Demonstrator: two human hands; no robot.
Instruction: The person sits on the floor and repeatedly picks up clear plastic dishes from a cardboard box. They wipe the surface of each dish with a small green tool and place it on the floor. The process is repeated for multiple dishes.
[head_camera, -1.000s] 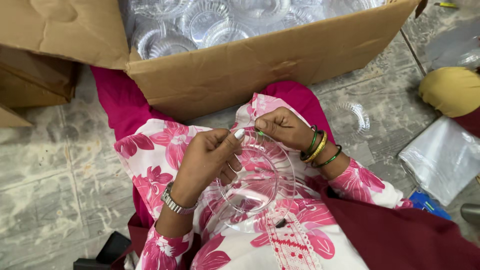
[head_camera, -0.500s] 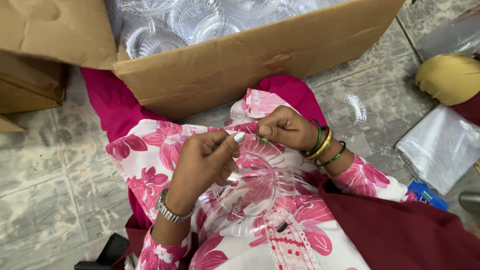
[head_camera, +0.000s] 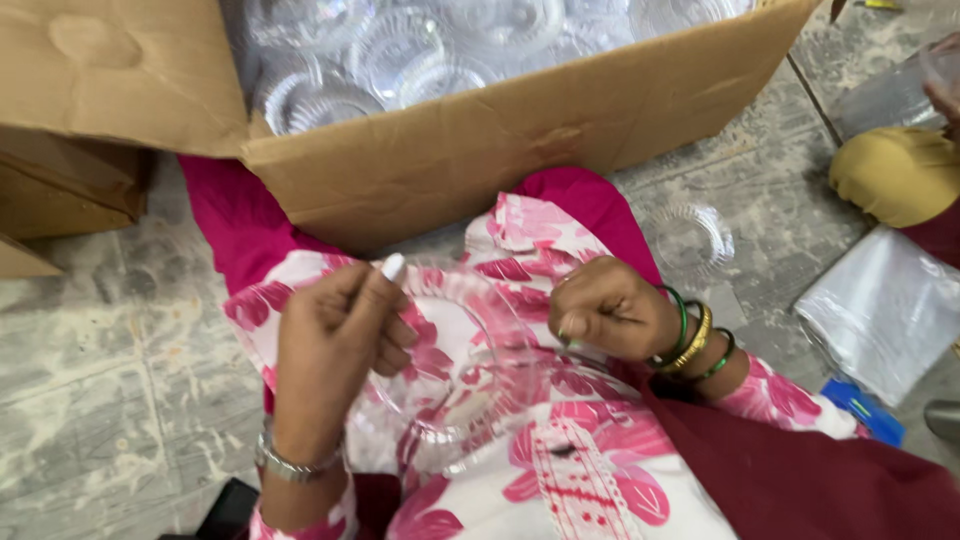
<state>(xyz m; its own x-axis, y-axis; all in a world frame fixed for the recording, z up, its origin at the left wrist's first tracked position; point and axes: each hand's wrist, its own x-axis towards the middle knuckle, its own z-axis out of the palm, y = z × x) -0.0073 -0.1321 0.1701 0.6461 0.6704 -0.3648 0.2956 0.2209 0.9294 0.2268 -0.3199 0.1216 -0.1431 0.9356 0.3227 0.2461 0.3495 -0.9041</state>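
Note:
A clear plastic bowl (head_camera: 470, 380) rests in my lap, over pink-flowered cloth. My left hand (head_camera: 335, 350), wearing a silver watch, grips the bowl's left rim with thumb raised. My right hand (head_camera: 605, 310), with green and gold bangles, is closed in a fist at the bowl's right rim; whether it pinches the rim or something small is hidden. Both hands sit just below the big cardboard box (head_camera: 520, 140).
The open cardboard box holds several clear plastic bowls (head_camera: 400, 50). Another clear bowl (head_camera: 690, 240) lies on the stone floor to the right. A clear plastic bag (head_camera: 880, 310) and a blue item (head_camera: 860, 410) lie further right, beside another person's yellow-clad knee (head_camera: 895, 175).
My hands have moved apart: the left lower and leftward, the right to the right. The bowl now shows wide between them, where earlier the hands met above it.

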